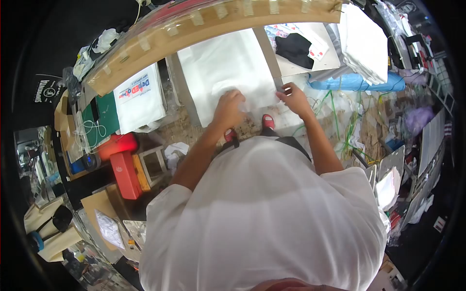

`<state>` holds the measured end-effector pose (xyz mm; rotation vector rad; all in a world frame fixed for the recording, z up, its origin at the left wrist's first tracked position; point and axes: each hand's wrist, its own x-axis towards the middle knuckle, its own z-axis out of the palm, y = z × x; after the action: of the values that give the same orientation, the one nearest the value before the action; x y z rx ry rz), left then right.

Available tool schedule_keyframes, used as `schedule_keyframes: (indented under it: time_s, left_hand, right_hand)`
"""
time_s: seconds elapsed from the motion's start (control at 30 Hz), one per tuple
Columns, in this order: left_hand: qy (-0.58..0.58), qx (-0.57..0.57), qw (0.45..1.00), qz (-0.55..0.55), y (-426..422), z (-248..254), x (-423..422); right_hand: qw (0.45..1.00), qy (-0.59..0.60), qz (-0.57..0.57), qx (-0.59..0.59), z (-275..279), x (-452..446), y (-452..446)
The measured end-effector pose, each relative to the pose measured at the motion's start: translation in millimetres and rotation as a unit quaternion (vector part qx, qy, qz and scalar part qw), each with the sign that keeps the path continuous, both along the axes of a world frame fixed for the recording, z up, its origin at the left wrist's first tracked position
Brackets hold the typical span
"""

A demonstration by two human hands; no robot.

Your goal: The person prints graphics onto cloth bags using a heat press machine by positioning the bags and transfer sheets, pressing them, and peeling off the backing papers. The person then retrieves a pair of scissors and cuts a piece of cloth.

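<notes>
A large white sheet or bag (pixel 225 58) lies flat on a grey board (pixel 194 110) in front of me. Over its near edge is my left hand (pixel 230 107), fingers curled together on a bunched part of the white material; exactly what they grip is too small to tell. My right hand (pixel 293 99) is at the near right corner of the board, its thumb and fingers apart, with nothing visible between them. To the left lies a stack of white bags with red and blue print (pixel 141 99).
A taped cardboard edge (pixel 204 24) spans the far side. Black cloth (pixel 294 50) and stacked white sheets (pixel 364 43) lie at the right, above a blue roll (pixel 359 82). A red box (pixel 126 174) stands at lower left; green strings (pixel 349 131) hang at right.
</notes>
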<state>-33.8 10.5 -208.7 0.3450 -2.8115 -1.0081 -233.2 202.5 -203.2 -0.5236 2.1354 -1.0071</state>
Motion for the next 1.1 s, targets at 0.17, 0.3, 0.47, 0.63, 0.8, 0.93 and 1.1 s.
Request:
schedule_keyframes:
  time_s: [0.17, 0.3, 0.47, 0.63, 0.8, 0.93, 1.1]
  left_hand:
    - [0.046, 0.026, 0.999, 0.001, -12, -16, 3]
    - [-0.010, 0.071, 0.995, 0.075, -17, 0, -2]
    - [-0.062, 0.105, 0.985, 0.118, -36, 38, 0]
    - [-0.050, 0.187, 0.974, 0.119, -58, 59, 5]
    - [-0.002, 0.227, 0.970, 0.091, -69, 80, 8]
    - [0.011, 0.236, 0.967, 0.096, -76, 87, 0]
    - [0.015, 0.278, 0.957, 0.081, -71, 74, 2]
  right_hand:
    - [0.996, 0.066, 0.033, -0.058, 21, -17, 20]
    - [0.995, 0.042, 0.038, -0.085, 54, -8, 15]
    - [0.979, -0.097, 0.167, -0.059, 104, 17, -14]
    - [0.986, 0.122, 0.099, -0.059, 91, 13, -31]
    - [0.954, 0.173, 0.243, 0.018, 67, 20, -44]
    - [0.932, 0.178, 0.235, -0.210, 51, 62, -69]
    - [0.886, -0.422, 0.099, -0.164, 68, 81, -48]
